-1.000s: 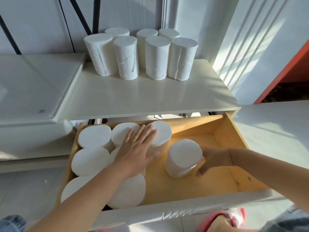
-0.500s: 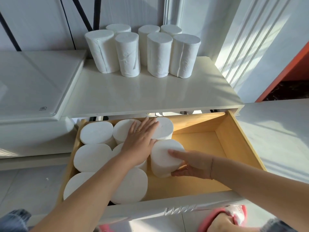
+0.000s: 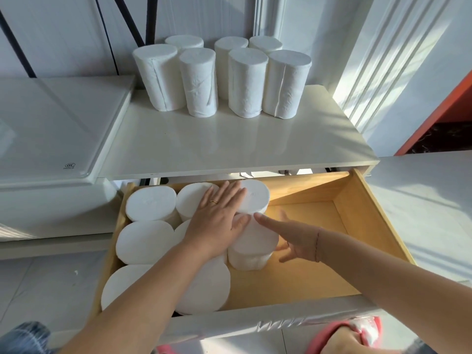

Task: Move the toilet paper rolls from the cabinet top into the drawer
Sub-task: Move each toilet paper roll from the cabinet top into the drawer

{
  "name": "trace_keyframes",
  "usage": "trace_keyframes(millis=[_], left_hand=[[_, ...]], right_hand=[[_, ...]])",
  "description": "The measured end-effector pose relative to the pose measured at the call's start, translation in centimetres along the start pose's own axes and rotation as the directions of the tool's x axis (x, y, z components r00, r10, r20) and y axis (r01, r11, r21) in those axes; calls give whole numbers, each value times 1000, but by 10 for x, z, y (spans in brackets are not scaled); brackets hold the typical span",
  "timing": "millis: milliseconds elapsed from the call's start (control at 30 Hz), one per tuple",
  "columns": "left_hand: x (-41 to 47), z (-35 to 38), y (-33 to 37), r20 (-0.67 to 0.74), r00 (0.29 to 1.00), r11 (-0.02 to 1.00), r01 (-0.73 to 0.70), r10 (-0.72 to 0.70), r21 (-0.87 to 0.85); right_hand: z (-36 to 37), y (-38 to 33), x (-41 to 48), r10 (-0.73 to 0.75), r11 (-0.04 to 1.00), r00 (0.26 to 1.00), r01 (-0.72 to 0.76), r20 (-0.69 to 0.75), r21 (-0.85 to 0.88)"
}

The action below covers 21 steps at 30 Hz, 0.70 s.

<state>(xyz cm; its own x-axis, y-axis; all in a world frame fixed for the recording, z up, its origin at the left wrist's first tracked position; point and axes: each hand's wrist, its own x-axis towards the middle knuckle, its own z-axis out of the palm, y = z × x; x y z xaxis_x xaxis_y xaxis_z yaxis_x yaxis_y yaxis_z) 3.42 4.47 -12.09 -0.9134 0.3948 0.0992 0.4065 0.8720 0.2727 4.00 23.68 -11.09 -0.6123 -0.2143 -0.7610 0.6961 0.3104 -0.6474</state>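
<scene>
Toilet paper rolls [image 3: 251, 241]: about eight fill the drawer [image 3: 367, 221]'s left, seven wait up top, both hands [image 3: 217, 221] flat, fingers spread.

I see seven rolls [image 3: 246, 85] standing upright at the back of the cabinet top [image 3: 229, 146]. Below and in front, the drawer [image 3: 362, 213] is pulled out. Its left half holds upright rolls packed together; its right half is bare. My left hand [image 3: 217, 221] lies flat on them. My right hand [image 3: 293, 236] touches the rightmost roll [image 3: 252, 246].
</scene>
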Motion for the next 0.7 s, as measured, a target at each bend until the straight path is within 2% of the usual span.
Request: trace_keyframes(millis=[100,200,367,433,467,500,567,633,700], left_hand=[[-1,3,-1,12,1000,999,9,-9,41],[-1,4,-2,14,1000,998,15,-16,55],[-2,3,-2,18,1000,998,20,-21,53],[-4,2,-3,21,1000,997,12,-13,73],[-5,0,-5,11,1000,996,12,-13,90],[-6,-2,-8,-8,1000,994,21,-20,108],[-7,-6,-15,-57,997,989,63,-56,131],[-7,-9,-23,-105,989,982,115,-100,150],[-5,-13,-31,-163,976,975,169,-145,147]], right_hand=[[2,-8,2,-103,989,995,103,-7,111],[9,-10,5,-156,987,987,154,29,49],[5,-9,7,-152,988,985,149,79,40],[3,-16,6,-212,977,977,211,-31,-26],[1,-22,7,-305,949,938,286,-163,-131],[-2,-31,9,-418,903,852,353,-316,-244],[-4,-55,8,-580,814,631,470,-516,-341],[1,-82,11,-665,732,487,573,-566,-367],[12,-110,22,-721,666,392,621,-571,-414]])
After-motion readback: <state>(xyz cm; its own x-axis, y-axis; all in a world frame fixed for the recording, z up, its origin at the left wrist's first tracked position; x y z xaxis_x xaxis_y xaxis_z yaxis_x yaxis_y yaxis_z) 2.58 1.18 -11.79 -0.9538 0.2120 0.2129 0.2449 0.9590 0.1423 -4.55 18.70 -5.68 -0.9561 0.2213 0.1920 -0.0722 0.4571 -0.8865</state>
